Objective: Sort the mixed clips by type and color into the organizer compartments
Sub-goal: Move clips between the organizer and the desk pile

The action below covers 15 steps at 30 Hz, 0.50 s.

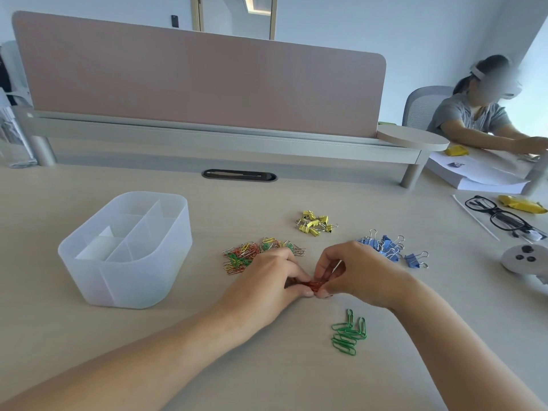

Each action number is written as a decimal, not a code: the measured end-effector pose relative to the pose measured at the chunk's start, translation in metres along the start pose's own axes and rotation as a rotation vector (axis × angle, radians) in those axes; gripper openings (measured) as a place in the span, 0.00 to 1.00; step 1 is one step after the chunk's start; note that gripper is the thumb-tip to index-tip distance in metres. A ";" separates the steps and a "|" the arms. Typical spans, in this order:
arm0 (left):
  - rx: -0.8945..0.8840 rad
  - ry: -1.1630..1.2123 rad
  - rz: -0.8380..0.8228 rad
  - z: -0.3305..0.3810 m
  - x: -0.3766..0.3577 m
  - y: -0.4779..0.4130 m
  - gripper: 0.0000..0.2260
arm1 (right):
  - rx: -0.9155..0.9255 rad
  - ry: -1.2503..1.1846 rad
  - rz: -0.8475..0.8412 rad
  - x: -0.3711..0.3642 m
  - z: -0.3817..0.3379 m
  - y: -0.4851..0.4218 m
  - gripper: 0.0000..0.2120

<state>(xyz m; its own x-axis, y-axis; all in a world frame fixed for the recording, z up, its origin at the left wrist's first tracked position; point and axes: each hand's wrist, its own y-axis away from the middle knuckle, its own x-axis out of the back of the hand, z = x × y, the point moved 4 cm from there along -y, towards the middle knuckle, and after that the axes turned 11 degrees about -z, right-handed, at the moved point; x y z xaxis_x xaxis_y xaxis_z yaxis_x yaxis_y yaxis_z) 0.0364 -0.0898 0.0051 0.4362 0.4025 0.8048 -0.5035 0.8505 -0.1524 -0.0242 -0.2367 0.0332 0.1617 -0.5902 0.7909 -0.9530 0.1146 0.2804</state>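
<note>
Near the middle of the pale, wood-grain tabletop (184, 345), the left hand (274, 281) and the right hand (354, 271) meet fingertip to fingertip over a small bunch of red paper clips (315, 285). Both hands have curled fingers, and thumb and fingertips on each side pinch the thin coated-wire loops, which lie low against the surface.

Toward the near edge, just right of the hands, a tidy cluster of green paper clips (348, 333) lies flat, its narrow ovals overlapping. Behind the left hand, a loose heap of mixed paper clips (246, 256) in red, green, yellow and bare metal spreads out in a tangle. Farther toward the far edge sits a pile of small yellow binder clips (315, 223), boxy folded bodies with silver wire handles. Larger blue binder clips (388, 247) of the same build lie behind the right hand, one of them a little apart toward the right edge.

Toward the left edge stands the organizer (133, 287), a frosted translucent plastic tub with rounded corners and thin inner walls dividing it into several compartments. None of the clips can be seen inside it.

Black-framed glasses (495, 215) lie near the right edge.
</note>
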 end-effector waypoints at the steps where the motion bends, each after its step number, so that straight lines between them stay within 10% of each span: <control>1: -0.010 -0.001 0.008 0.001 0.001 0.000 0.07 | 0.004 -0.002 -0.002 -0.001 -0.001 0.000 0.11; 15: -0.101 -0.195 0.028 -0.004 0.011 0.001 0.06 | -0.004 0.126 0.018 0.003 -0.002 0.003 0.11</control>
<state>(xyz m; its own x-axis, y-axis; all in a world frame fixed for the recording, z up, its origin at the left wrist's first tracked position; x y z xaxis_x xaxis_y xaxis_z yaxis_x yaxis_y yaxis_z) 0.0441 -0.0830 0.0117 0.2658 0.3620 0.8935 -0.4319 0.8733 -0.2254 -0.0264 -0.2371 0.0377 0.1756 -0.4826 0.8580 -0.9552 0.1274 0.2671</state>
